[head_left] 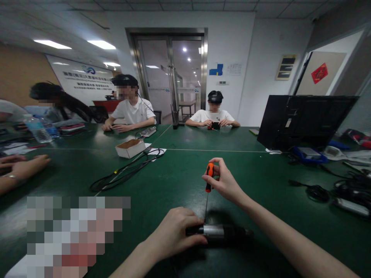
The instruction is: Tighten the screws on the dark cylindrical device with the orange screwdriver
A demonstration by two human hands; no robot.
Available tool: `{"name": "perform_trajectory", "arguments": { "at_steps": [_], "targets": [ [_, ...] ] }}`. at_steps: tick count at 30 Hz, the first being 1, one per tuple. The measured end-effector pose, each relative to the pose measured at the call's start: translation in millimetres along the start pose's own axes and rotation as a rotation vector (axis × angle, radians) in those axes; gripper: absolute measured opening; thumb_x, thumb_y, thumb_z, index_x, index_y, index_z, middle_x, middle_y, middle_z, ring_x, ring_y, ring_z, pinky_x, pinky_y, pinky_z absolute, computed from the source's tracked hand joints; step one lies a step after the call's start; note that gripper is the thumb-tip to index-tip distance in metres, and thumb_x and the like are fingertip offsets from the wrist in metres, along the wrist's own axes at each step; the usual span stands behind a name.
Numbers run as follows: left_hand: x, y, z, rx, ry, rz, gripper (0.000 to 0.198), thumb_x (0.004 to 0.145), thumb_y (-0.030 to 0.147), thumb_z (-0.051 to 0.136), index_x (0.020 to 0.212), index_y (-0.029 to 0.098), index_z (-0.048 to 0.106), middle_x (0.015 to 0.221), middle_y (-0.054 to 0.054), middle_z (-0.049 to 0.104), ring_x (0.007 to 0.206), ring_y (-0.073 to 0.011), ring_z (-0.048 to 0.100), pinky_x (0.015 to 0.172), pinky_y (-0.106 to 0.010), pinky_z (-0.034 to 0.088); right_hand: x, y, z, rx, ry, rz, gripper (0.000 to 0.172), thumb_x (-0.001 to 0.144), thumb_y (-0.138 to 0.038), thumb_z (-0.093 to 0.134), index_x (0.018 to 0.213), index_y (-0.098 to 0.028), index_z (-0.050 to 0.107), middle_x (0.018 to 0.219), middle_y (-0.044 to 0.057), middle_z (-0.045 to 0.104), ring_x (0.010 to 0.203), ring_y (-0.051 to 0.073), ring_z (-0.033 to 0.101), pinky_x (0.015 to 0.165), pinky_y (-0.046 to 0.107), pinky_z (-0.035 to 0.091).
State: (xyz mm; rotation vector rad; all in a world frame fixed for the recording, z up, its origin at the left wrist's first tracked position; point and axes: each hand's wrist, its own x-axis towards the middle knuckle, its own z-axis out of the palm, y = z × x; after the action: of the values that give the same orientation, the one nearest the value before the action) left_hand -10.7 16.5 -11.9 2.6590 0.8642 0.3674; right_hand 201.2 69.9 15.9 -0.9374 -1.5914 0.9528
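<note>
One screwdriver (208, 181), orange handle with black bands, held near upright: long axis close to vertical, handle up, thin shaft running down with the tip at the top of a dark cylindrical device (220, 231). One such device, lying flat on the green table (185, 170), long axis left to right across the view, with a silver band near its left end and a dark body stretching right. Device low in the centre of the view, close to the near edge of the table.

Two own hands. Right hand (224, 181) pinching the screwdriver handle, fingertips closed around its top and sides. Left hand (174, 231) curled over the left end of the device, gripping it and pressing it to the table.

Further off on the table: one small open cardboard box (130, 148), white outside and brown inside; one loop of black cable (127, 170) just beside and in front of it; one black monitor (304, 119) seen from the back at the right, with more cables (333, 191) near it; one plastic water bottle (36, 129) at far left.

Three seated people across the table, two in white T-shirts. One more pair of hands (20, 166) resting at the left edge, belonging to another person.
</note>
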Motion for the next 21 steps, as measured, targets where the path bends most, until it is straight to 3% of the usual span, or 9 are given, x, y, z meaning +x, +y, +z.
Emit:
{"name": "perform_trajectory", "arguments": {
  "at_steps": [4, 13, 17, 21],
  "targets": [
    [0.6, -0.8, 0.6, -0.002, 0.003, -0.003, 0.038, 0.092, 0.055, 0.066, 0.104, 0.021, 0.074, 0.088, -0.005, 0.072, 0.078, -0.0211, 0.065, 0.067, -0.028, 0.039, -1.5, -1.3, 1.5, 0.013, 0.001, -0.003, 0.038, 0.083, -0.031, 0.063, 0.106, -0.026, 0.032, 0.087, -0.002, 0.061, 0.072, 0.015, 0.062, 0.054, 0.025, 0.052],
    [0.7, 0.9, -0.6, -0.011, 0.013, 0.003, 0.043, 0.094, 0.06, 0.059, 0.104, 0.021, 0.075, 0.089, -0.006, 0.073, 0.078, -0.021, 0.066, 0.067, -0.028, 0.041, -1.5, 1.1, 1.7, -0.01, -0.068, -0.023, 0.039, 0.087, -0.034, 0.058, 0.123, -0.026, 0.045, 0.107, 0.004, 0.055, 0.07, 0.012, 0.06, 0.047, 0.022, 0.051],
    [0.5, 1.0, -0.6, -0.002, 0.024, 0.003, 0.046, 0.094, 0.062, 0.059, 0.105, 0.021, 0.075, 0.089, -0.006, 0.073, 0.078, -0.0209, 0.066, 0.067, -0.028, 0.042, -1.3, 1.0, 1.8, -0.007, -0.093, -0.015, 0.041, 0.089, -0.035, 0.055, 0.127, -0.025, 0.043, 0.108, 0.005, 0.059, 0.07, 0.013, 0.062, 0.045, 0.022, 0.05],
    [1.0, 1.4, -1.1, 0.005, 0.018, 0.003, 0.044, 0.094, 0.06, 0.061, 0.104, 0.02, 0.075, 0.088, -0.006, 0.073, 0.078, -0.0214, 0.066, 0.066, -0.029, 0.04, -0.7, 1.8, 0.2, -0.02, -0.037, -0.007, 0.043, 0.083, -0.037, 0.068, 0.114, -0.024, 0.042, 0.094, 0.002, 0.061, 0.073, 0.016, 0.063, 0.048, 0.022, 0.05]
  ]
}}
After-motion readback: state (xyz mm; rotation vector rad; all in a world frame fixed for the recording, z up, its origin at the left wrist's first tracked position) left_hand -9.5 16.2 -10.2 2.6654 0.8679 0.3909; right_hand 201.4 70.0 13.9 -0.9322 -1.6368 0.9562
